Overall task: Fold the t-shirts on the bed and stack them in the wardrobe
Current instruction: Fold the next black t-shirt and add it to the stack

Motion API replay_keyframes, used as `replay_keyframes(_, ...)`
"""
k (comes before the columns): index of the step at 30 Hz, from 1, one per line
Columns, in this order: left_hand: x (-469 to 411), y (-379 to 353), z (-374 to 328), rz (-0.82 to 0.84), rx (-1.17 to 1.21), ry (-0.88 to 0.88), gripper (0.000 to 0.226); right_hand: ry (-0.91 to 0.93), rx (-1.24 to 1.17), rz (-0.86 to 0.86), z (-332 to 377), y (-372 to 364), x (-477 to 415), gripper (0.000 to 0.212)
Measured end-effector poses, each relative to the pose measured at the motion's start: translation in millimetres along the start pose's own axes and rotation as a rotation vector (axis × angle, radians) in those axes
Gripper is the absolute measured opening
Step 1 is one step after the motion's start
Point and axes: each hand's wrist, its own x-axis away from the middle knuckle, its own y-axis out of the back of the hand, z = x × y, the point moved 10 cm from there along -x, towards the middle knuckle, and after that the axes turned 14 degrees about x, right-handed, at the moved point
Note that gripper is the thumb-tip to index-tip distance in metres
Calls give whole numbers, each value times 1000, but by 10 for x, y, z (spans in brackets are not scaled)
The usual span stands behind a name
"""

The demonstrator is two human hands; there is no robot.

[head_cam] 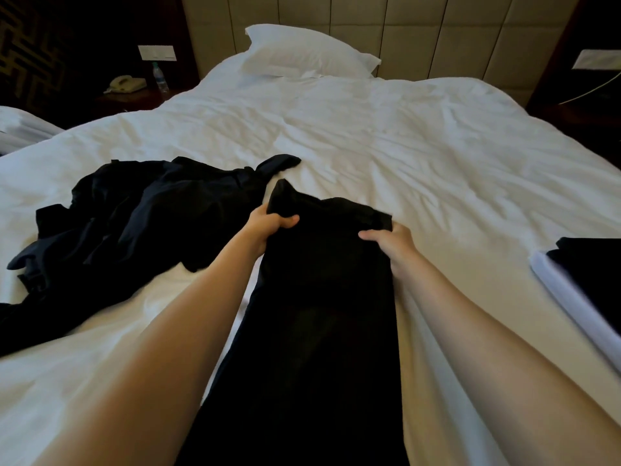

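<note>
Midway at best, judging by what lies on the bed (386,129). Gripping the far end of a black t-shirt (322,297) with both hands: left hand (272,225) curled round the left corner with the thumb on top, right hand (391,240) clamped on the right corner with the fingers bunching the cloth. Stretched out as a long narrow strip down the bed, from the hands back toward the body; seemingly folded lengthwise already and waiting to be doubled over. Just to the left, close beside the strip, a crumpled heap of dark garments (134,216), unfolded and too tangled to count. At the right edge, well apart, a small folded stack (588,267), dark cloth on top of white, blurred, probably finished pieces. No wardrobe in view, so nothing visibly put away. Left to do, as a judgement: finish this shirt, work through the heap, then carry everything folded to the wardrobe.
</note>
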Motion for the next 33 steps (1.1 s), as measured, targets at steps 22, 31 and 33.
replay_keyframes(22, -637, -377, 725, 135, -57, 368, 46, -121, -166, -47, -480, 431, -950, 70)
replay_keyframes(31, 273, -236, 847, 178, -234, 393, 43, -250, -232, 9, -818, 359, -197, 60)
replay_keyframes(33, 455, -151, 937, 182, -251, 446, 56, -283, -225, 34, -874, 319, 10, 55)
